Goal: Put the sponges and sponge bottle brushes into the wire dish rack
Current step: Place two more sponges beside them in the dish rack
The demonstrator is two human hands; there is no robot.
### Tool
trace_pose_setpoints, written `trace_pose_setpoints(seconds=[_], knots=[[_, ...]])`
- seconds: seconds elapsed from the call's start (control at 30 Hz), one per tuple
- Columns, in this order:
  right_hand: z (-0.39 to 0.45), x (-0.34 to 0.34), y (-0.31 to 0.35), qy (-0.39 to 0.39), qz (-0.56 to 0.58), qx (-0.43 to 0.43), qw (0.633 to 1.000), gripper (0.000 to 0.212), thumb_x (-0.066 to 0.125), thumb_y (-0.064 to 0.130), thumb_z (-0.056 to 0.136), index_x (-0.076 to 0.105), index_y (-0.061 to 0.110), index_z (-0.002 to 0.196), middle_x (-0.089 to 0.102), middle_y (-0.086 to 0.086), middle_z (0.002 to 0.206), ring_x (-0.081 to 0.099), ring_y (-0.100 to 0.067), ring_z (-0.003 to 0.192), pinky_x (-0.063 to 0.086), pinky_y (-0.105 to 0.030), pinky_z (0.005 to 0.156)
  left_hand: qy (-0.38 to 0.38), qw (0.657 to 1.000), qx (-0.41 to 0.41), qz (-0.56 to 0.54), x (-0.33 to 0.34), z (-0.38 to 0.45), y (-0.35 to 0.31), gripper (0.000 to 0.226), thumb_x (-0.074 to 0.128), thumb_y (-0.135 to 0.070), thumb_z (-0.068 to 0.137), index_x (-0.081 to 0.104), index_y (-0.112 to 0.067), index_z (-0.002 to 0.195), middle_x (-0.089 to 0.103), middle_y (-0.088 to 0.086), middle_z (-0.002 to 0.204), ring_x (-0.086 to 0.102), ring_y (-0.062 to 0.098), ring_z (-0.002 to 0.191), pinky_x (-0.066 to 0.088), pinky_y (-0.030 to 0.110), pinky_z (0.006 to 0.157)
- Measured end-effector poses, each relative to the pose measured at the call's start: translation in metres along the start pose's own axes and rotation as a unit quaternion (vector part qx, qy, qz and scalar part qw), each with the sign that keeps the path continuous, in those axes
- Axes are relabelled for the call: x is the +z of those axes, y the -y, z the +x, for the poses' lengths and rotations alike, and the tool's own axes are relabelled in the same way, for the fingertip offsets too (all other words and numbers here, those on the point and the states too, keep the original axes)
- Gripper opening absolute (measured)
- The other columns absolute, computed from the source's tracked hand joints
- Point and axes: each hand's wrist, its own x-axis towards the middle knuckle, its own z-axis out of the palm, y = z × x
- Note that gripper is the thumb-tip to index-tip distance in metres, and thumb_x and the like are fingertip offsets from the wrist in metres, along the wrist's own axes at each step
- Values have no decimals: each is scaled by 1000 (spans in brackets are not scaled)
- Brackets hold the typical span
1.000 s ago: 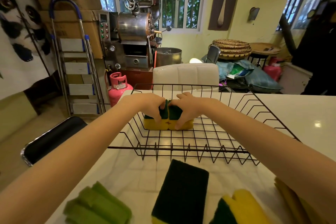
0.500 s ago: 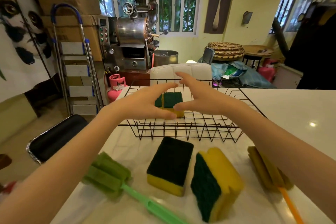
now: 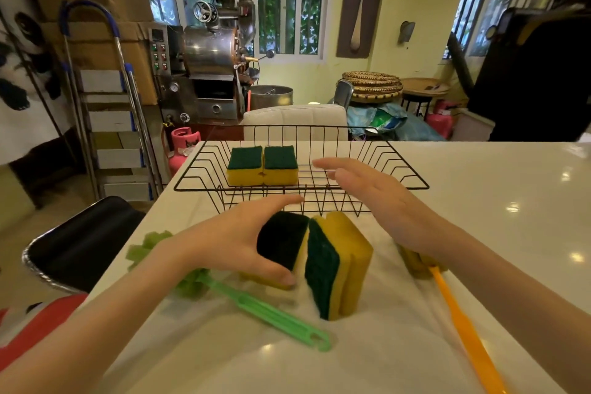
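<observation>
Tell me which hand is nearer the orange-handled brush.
Right. The right hand hovers just above the orange-handled brush; the left hand is across the sponges, on the flat sponge.

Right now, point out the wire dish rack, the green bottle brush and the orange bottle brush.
wire dish rack (image 3: 412,181): head view, right rim wire.
green bottle brush (image 3: 271,313): head view, middle of its handle.
orange bottle brush (image 3: 463,326): head view, on its handle.

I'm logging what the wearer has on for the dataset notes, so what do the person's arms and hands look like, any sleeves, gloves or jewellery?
Both arms are bare along all that shows, with no sleeve in view. The left hand and right hand are bare too: no gloves, and no rings, watch or bracelet on the parts that show. The fingernails look short and unpainted. No markings or straps are visible.
</observation>
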Motion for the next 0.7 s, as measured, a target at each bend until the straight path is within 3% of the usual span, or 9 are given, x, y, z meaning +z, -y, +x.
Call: trace_pose_setpoints(seconds=[0.07, 0.1, 0.17, 0.23, 0.3, 0.4, 0.5, 0.6, 0.7], knots=[[-12, 3, 7, 18, -48, -10, 999, 36, 33, 55, 86, 44, 48, 120, 45, 34, 115, 37, 10, 119, 31, -5, 85, 13, 1000, -8, 14, 5, -1, 0, 89, 72, -62, 52, 26, -45, 127, 40, -26, 129, 38, -4, 116, 38, 20, 97], [-21, 4, 10, 22, -90, -29, 995, 49, 33, 66, 79, 43, 46, 122, 45, 29, 123, 37, 10, 115, 31, -10, 87, 19, 1000, -3, 22, 6, 0, 0, 86, 72, -61, 53, 30, -42, 125, 42, -23, 127, 41, -3, 113, 40, 22, 95], [-36, 8, 16, 21, -206, -42, 977, 71, 32, 81, 64, 35, 46, 126, 38, 24, 132, 35, 9, 110, 33, -17, 84, 30, 999, 3, 40, 10, 0, 2, 83, 70, -60, 54, 32, -40, 124, 36, -24, 131, 36, -4, 115, 35, 19, 98], [-42, 14, 19, 13, -290, -45, 956, 77, 35, 83, 60, 30, 45, 127, 35, 21, 135, 39, 1, 111, 38, -24, 81, 34, 998, 3, 50, 13, -1, 5, 86, 69, -61, 55, 30, -39, 128, 28, -25, 135, 29, -7, 117, 27, 12, 97], [-43, 18, 18, 13, -300, -48, 953, 69, 45, 74, 65, 29, 46, 126, 36, 18, 132, 45, -6, 108, 43, -27, 80, 28, 998, 4, 56, 15, -2, 8, 85, 68, -61, 55, 29, -39, 128, 27, -25, 136, 27, -8, 118, 24, 11, 98], [-40, 15, 13, 8, -213, -33, 976, 57, 60, 53, 69, 35, 43, 120, 45, 19, 114, 51, -5, 96, 49, -24, 76, 24, 998, 5, 50, 15, -3, 10, 81, 68, -60, 57, 30, -42, 126, 29, -23, 139, 30, -7, 119, 28, 13, 98], [-31, 2, 9, -5, -61, 16, 998, 43, 69, 39, 65, 43, 42, 99, 52, 20, 105, 60, -8, 86, 56, -25, 68, 28, 999, 2, 38, 15, -3, 11, 75, 68, -56, 60, 30, -45, 124, 30, -23, 139, 32, -7, 117, 32, 12, 93], [-19, -12, -6, 11, 35, 71, 997, 30, 71, 27, 67, 54, 36, 90, 59, 12, 104, 65, -14, 87, 58, -30, 69, 28, 999, -3, 35, 16, -3, 13, 74, 67, -57, 62, 28, -47, 124, 28, -24, 140, 32, -7, 116, 33, 8, 88], [-10, -14, -27, 57, 92, 142, 984, 15, 65, 20, 75, 60, 28, 87, 63, 6, 101, 64, -13, 90, 55, -21, 66, 28, 999, -12, 40, 16, -3, 14, 75, 65, -59, 62, 26, -50, 125, 26, -26, 138, 25, -12, 111, 25, 0, 81]])
